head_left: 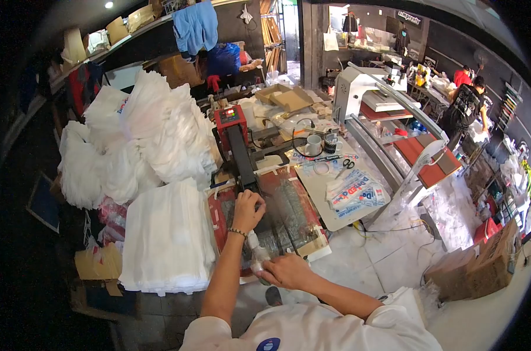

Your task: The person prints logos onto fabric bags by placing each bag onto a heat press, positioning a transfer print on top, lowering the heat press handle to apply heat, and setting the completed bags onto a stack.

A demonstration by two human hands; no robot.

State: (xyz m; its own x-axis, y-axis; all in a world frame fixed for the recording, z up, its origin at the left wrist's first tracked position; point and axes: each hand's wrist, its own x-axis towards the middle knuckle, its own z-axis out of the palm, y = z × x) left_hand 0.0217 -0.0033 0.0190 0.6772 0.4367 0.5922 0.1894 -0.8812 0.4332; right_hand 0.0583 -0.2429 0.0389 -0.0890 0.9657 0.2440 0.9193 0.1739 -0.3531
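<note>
A heat press with a red control box (230, 116) and a long black arm (240, 153) stands in front of me. My right hand (285, 271) is closed on the press handle (258, 253), which is wrapped in whitish, clear-looking material. My left hand (249, 210) lies at the near end of the black arm, its fingers curled; what they hold, if anything, is hidden. Beneath both hands is the press's dark plate (292, 207), covered with shiny film and taped along its red edges. A tall stack of white fabric-like sheets (169, 237) sits left of the press.
Bundled white sheets (154, 128) pile up behind the stack. To the right, a board (341, 219) carries printed strips (354, 190), scissors (348, 164) and a tape roll (321, 168), with a mug (313, 144) behind. A larger white press (359, 90) and a cardboard box (476, 263) stand farther right. A person (464, 108) works beyond.
</note>
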